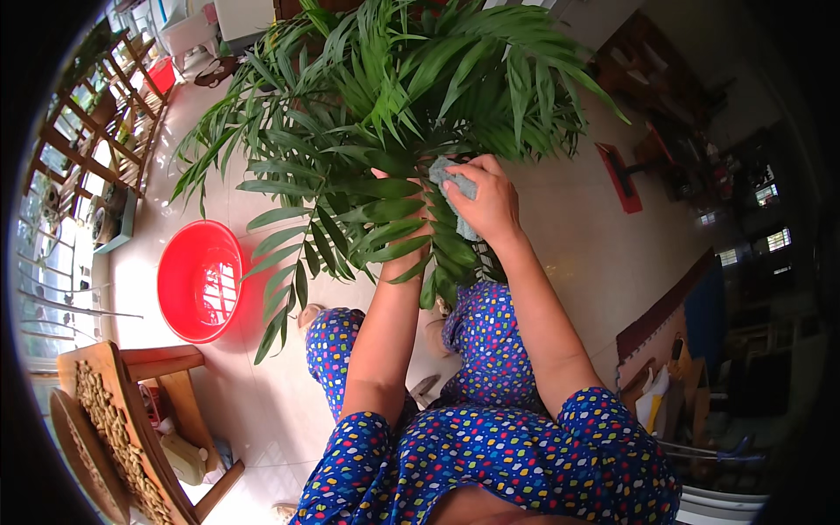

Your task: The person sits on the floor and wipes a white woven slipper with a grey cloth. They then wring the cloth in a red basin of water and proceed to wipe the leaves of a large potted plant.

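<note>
A large potted-type palm plant [394, 105] with long green fronds fills the upper middle of the view; its base is hidden by the leaves. My right hand [485, 197] grips a folded grey-green cloth [467, 187] against the right side of a frond [394, 210]. That frond hangs towards me, its leaflets drooping above my knees. Behind it, my left hand [379, 173] is largely covered by leaflets, with just a bit of a finger and the wrist showing. Whether it holds a stem cannot be made out.
A red plastic basin [200, 282] stands on the tiled floor [262, 407] at left. Nearer, a wooden stool [161, 357] or bench bears peanuts in shells [115, 433]. A wooden lattice rack [98, 125] lines the window side. At right lies a red dustpan [617, 177].
</note>
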A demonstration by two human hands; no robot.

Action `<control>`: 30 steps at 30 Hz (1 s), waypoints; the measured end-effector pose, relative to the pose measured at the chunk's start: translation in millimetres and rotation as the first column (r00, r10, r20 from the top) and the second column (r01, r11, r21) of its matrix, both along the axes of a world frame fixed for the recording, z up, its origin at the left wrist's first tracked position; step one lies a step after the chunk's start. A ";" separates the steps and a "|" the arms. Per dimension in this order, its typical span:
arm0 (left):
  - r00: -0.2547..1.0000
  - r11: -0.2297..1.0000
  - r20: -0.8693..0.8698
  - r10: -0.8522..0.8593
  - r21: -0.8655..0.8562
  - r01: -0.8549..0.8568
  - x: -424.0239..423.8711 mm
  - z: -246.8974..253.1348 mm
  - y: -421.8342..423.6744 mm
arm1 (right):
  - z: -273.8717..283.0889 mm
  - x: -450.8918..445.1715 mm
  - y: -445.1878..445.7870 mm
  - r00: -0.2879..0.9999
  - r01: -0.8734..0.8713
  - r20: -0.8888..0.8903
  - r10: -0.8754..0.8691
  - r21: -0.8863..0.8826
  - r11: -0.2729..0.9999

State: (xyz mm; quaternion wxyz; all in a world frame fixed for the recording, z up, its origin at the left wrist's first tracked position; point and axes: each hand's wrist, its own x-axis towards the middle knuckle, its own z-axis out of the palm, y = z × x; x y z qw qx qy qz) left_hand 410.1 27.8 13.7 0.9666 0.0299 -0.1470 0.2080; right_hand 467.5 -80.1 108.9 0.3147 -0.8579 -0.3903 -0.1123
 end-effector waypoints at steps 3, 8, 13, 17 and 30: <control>1.000 1.000 0.030 -0.009 0.030 0.008 -2.0 9.0 2.7 | -1.5 7.7 -13.3 0.997 0.072 -0.020 -0.072 -0.016 0.997; 0.997 0.989 0.079 -0.017 0.148 0.005 -7.3 21.8 -0.5 | -4.8 21.6 -51.0 0.979 0.205 0.001 -0.205 -0.008 0.979; 0.993 0.996 0.084 -0.084 0.021 0.082 -10.0 25.3 -7.8 | -5.2 18.4 -77.5 0.976 0.185 0.062 -0.209 0.272 0.944; 0.985 0.980 0.005 -0.173 -0.102 0.173 -6.9 11.4 -6.5 | 11.7 7.1 -59.7 0.979 0.037 0.166 -0.116 0.417 0.908; 0.983 0.984 0.040 -0.180 0.025 0.179 -3.4 -7.6 -17.0 | 2.2 15.1 -30.2 0.977 0.211 0.038 -0.209 -0.036 0.977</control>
